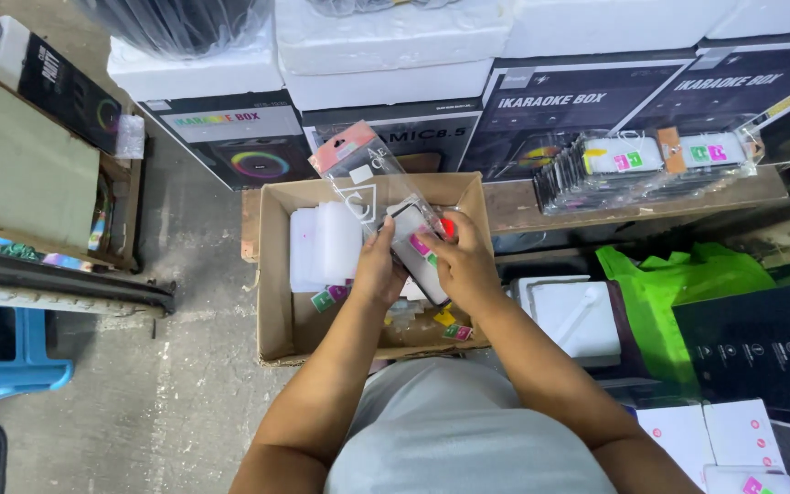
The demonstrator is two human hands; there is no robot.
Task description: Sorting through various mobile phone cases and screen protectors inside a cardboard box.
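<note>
Both bare forearms reach forward from the bottom of the view, hands meeting in the middle.

The left hand [378,272] is raised with its back to the camera, fingers curled and closed in a grip. The right hand [462,263] sits just beside it, almost touching, wrist bent slightly inward, fingers and thumb pinched together. Both elbows are bent, arms angled inward.

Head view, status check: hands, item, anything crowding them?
Left hand and right hand both grip a dark screen protector at a clear sleeve. Over open cardboard box. Nothing blocking.
</note>
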